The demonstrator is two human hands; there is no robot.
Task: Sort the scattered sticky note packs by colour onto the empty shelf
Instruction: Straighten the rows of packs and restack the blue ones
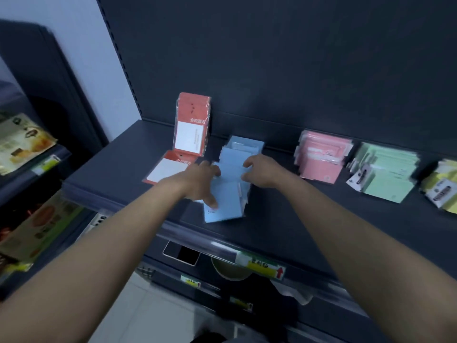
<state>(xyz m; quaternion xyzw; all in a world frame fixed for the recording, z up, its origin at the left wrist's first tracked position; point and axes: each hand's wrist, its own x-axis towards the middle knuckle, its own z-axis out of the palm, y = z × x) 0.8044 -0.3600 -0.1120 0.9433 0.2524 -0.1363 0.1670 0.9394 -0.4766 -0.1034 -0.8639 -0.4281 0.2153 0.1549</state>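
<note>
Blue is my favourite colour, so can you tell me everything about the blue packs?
The blue packs are flat, pale blue rectangles, slightly blurred. They lie overlapping in a messy row, front to back, on the dark shelf, between red packs and pink packs. The left hand grips their left side, thumb on the front pack; the right hand curls its fingers on their right side.

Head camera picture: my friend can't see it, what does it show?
A person's left hand and right hand hold a messy stack of blue sticky note packs on a dark shelf. To its left sit orange packs; to its right lie pink packs, green packs and yellow packs.
</note>
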